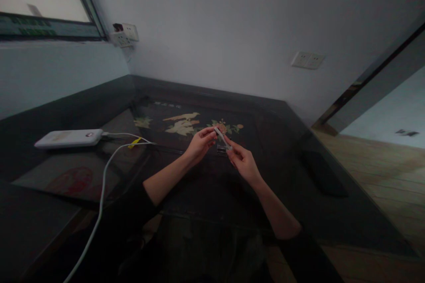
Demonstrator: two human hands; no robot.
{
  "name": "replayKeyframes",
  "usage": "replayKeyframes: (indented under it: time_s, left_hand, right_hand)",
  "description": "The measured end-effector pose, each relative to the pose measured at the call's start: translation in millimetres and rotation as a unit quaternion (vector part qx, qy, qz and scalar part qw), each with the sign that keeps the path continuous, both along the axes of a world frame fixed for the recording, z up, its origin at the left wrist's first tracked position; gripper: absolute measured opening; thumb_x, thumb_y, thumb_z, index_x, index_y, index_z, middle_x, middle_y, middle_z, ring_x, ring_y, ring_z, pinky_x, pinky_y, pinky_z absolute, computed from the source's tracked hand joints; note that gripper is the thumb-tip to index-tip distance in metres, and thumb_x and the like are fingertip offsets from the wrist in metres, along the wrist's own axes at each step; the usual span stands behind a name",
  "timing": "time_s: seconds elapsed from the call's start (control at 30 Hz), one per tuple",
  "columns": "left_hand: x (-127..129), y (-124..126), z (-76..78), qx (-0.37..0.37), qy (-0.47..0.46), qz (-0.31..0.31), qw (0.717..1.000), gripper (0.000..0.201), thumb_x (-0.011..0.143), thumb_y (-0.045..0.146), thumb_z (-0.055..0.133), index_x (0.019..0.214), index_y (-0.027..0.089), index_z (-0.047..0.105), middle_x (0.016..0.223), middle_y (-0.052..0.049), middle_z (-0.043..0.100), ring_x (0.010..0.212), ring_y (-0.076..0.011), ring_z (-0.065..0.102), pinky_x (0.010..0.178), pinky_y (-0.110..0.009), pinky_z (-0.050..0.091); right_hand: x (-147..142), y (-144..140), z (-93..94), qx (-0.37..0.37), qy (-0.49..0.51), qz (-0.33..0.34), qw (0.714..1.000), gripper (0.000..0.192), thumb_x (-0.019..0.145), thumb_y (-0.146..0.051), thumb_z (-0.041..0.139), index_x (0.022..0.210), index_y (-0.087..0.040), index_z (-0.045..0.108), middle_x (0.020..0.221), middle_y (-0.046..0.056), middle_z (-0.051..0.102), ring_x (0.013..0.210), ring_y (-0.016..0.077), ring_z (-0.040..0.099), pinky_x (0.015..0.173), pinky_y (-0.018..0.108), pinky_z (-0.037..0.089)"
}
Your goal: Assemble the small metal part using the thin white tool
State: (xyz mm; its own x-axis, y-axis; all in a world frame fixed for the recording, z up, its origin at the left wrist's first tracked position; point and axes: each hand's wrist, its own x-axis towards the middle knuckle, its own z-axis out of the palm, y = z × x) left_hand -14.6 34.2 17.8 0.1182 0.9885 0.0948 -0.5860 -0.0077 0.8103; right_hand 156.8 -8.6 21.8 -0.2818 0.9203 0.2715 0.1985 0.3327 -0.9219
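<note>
Left hand (201,141) and right hand (241,159) both pinch small white stick (223,138) above middle of dark table (282,172) (pretty dim). Best keep fingertips near ends, pull evenly. Power bank (69,138) sits near left edge.

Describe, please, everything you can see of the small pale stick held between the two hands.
The small pale stick is slim, whitish and short, its material too dim to tell. It slants from upper left to lower right above the dark glass-topped table, clear of the surface. The left hand pinches its upper end with fingertips; the right hand grips its lower end. No markings or separate parts can be made out.
</note>
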Motion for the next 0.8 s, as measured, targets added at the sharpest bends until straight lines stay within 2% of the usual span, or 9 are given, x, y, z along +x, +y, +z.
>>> replayKeyframes:
  time_s: [0.13, 0.23, 0.33, 0.4, 0.53, 0.67, 0.8]
  left_hand:
    - [-0.1, 0.9, -2.5, -0.008, 0.006, 0.005, 1.000, 0.038, 0.057, 0.031, 0.084, 0.091, 0.016, 0.072, 0.084, -0.003, 0.069, 0.068, -0.0073, 0.058, 0.063, -0.019, 0.044]
    - [-0.6, 2.0, -4.8, -0.004, 0.009, 0.002, 1.000, 0.041, 0.056, 0.031, 0.084, 0.092, 0.017, 0.072, 0.083, -0.002, 0.068, 0.067, -0.0068, 0.058, 0.063, -0.019, 0.044]
    - [-0.7, 2.6, -6.0, -0.002, 0.014, -0.002, 1.000, 0.042, 0.057, 0.032, 0.084, 0.094, 0.017, 0.072, 0.087, -0.003, 0.069, 0.067, -0.0068, 0.058, 0.063, -0.019, 0.044]
    - [-0.6, 2.6, -6.1, -0.003, 0.017, -0.003, 1.000, 0.042, 0.057, 0.032, 0.084, 0.095, 0.017, 0.072, 0.088, -0.004, 0.070, 0.068, -0.0072, 0.058, 0.063, -0.020, 0.044]
    - [-0.2, 1.9, -5.0, -0.003, 0.012, -0.005, 1.000, 0.041, 0.059, 0.032, 0.083, 0.096, 0.017, 0.072, 0.089, -0.004, 0.070, 0.069, -0.0075, 0.059, 0.064, -0.021, 0.044]
    - [-0.3, 1.5, -2.6, -0.003, -0.004, 0.001, 1.000, 0.040, 0.057, 0.032, 0.084, 0.092, 0.016, 0.072, 0.084, -0.002, 0.069, 0.069, -0.0074, 0.059, 0.064, -0.020, 0.044]
    - [-0.3, 1.6, -1.1, -0.006, -0.008, 0.004, 1.000, 0.041, 0.055, 0.032, 0.085, 0.090, 0.015, 0.072, 0.087, -0.004, 0.070, 0.071, -0.0086, 0.060, 0.062, -0.019, 0.045]
  right_hand:
    - [1.8, 3.1, -1.6, 0.009, -0.014, -0.022, 1.000, 0.050, 0.087, -0.035, 0.052, 0.133, -0.017, 0.056, 0.069, 0.000, 0.057, 0.046, 0.0071, 0.031, 0.042, 0.021, 0.025]
    - [4.2, 6.2, -3.7, 0.039, -0.030, -0.045, 0.998, 0.047, 0.088, -0.032, 0.052, 0.132, -0.018, 0.057, 0.083, 0.005, 0.067, 0.053, 0.0104, 0.045, 0.046, 0.021, 0.036]
    - [5.7, 7.8, -5.1, 0.067, -0.047, -0.060, 0.995, 0.045, 0.088, -0.030, 0.051, 0.131, -0.019, 0.057, 0.100, 0.008, 0.071, 0.068, 0.0153, 0.059, 0.055, 0.024, 0.046]
    - [5.8, 7.4, -5.1, 0.079, -0.054, -0.067, 0.993, 0.044, 0.089, -0.029, 0.051, 0.131, -0.020, 0.057, 0.114, 0.008, 0.068, 0.079, 0.0177, 0.063, 0.062, 0.026, 0.050]
    - [4.7, 5.2, -4.6, 0.085, -0.056, -0.064, 0.993, 0.043, 0.091, -0.028, 0.050, 0.133, -0.022, 0.056, 0.127, 0.008, 0.062, 0.098, 0.0214, 0.065, 0.080, 0.033, 0.053]
    - [3.4, 5.1, -6.3, 0.086, -0.031, -0.029, 0.995, 0.045, 0.088, -0.023, 0.055, 0.133, -0.022, 0.054, 0.134, 0.006, 0.057, 0.116, 0.0225, 0.058, 0.098, 0.036, 0.047]
    - [2.1, 5.7, -8.7, 0.078, -0.006, 0.003, 0.997, 0.049, 0.085, -0.021, 0.058, 0.134, -0.024, 0.054, 0.135, 0.005, 0.056, 0.121, 0.0222, 0.055, 0.103, 0.036, 0.044]
